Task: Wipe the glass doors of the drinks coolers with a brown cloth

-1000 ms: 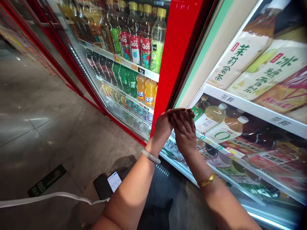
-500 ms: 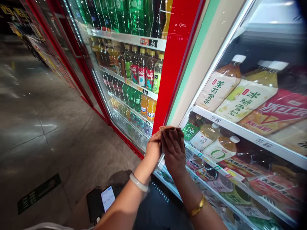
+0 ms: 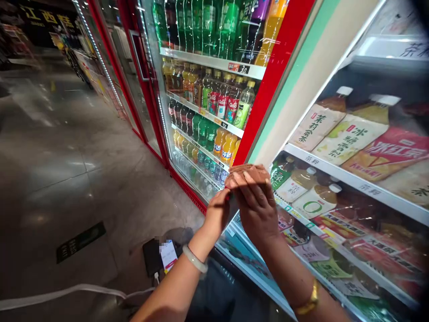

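Note:
A folded brown cloth (image 3: 250,169) is between my two hands, in front of the narrow post that separates two drink coolers. My left hand (image 3: 217,211), below a pale bangle (image 3: 195,259), has its fingers closed at the cloth's left side; they are partly hidden. My right hand (image 3: 257,206) lies over the cloth from the other side, fingers together and pressed on it. A gold bracelet (image 3: 309,298) circles that wrist. Whether the cloth touches the post behind it I cannot tell.
A red-framed cooler (image 3: 259,120) with bottled drinks stands left, an open-looking cooler shelf (image 3: 335,167) with large tea bottles right. Below, a phone (image 3: 168,256) and a black power bank (image 3: 153,257) with a cable are near a white strap (image 3: 83,288). A dark floor sign (image 3: 81,241) lies left.
The view has turned left, so the coolers and floor appear shifted right. My hands stay together on the cloth, slightly farther right in view. A white strap has come into sight at lower left.

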A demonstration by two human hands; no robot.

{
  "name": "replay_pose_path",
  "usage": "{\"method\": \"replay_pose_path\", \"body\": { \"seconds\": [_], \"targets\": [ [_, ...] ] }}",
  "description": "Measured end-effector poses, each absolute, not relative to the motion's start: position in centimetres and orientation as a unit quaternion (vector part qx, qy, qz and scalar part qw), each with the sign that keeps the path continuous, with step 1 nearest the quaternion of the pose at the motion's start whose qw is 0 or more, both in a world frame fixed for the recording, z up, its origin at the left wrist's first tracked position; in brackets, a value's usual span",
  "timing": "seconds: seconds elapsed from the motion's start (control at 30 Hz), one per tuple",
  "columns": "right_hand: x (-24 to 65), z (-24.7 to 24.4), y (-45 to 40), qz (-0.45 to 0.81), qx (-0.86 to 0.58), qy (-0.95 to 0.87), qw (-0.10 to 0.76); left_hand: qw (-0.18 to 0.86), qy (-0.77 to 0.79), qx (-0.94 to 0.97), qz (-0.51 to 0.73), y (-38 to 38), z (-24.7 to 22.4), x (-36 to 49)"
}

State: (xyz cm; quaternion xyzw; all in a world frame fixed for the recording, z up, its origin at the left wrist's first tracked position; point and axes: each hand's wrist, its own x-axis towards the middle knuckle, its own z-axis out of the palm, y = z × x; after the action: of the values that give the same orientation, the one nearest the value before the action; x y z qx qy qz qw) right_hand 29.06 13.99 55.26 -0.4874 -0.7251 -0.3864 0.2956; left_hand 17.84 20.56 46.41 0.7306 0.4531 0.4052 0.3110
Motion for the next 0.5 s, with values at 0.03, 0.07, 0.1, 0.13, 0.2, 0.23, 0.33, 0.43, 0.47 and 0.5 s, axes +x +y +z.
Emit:
{"method": "replay_pose_path", "body": {
  "seconds": [0.03, 0.07, 0.1, 0.13, 0.2, 0.23, 0.33, 0.43, 0.47, 0.5],
  "targets": [
    [28.8, 55.1, 13.6, -0.391, -0.484, -0.725, 0.295, 0.311, 0.446, 0.733, 0.409, 20.4, 46.2, 17.4],
    [28.4, 55.4, 13.4, -0.399, -0.485, -0.718, 0.301, 0.312, 0.437, 0.736, 0.412, 20.2, 46.0, 17.0],
    [27.8, 56.1, 13.3, -0.410, -0.488, -0.706, 0.307, 0.314, 0.427, 0.740, 0.414, 20.1, 45.8, 16.5],
    [27.2, 57.1, 13.4, -0.422, -0.495, -0.692, 0.312, 0.317, 0.418, 0.744, 0.415, 19.9, 45.6, 16.0],
    [25.8, 59.3, 14.0, -0.461, -0.515, -0.643, 0.331, 0.325, 0.401, 0.751, 0.411, 19.6, 45.4, 15.1],
    [25.1, 60.2, 14.4, -0.477, -0.524, -0.622, 0.334, 0.329, 0.397, 0.753, 0.409, 19.5, 45.4, 14.5],
    [23.6, 60.3, 14.8, -0.513, -0.524, -0.598, 0.322, 0.341, 0.370, 0.766, 0.400, 19.1, 45.5, 13.0],
    [22.1, 57.1, 13.7, -0.494, -0.546, -0.608, 0.298, 0.354, 0.335, 0.782, 0.388, 18.6, 45.5, 11.7],
    [21.7, 55.9, 13.0, -0.468, -0.575, -0.608, 0.284, 0.357, 0.328, 0.785, 0.386, 18.3, 45.4, 11.2],
    [21.2, 54.9, 12.3, -0.439, -0.607, -0.604, 0.271, 0.356, 0.324, 0.786, 0.387, 18.0, 45.4, 10.8]
  ]
}}
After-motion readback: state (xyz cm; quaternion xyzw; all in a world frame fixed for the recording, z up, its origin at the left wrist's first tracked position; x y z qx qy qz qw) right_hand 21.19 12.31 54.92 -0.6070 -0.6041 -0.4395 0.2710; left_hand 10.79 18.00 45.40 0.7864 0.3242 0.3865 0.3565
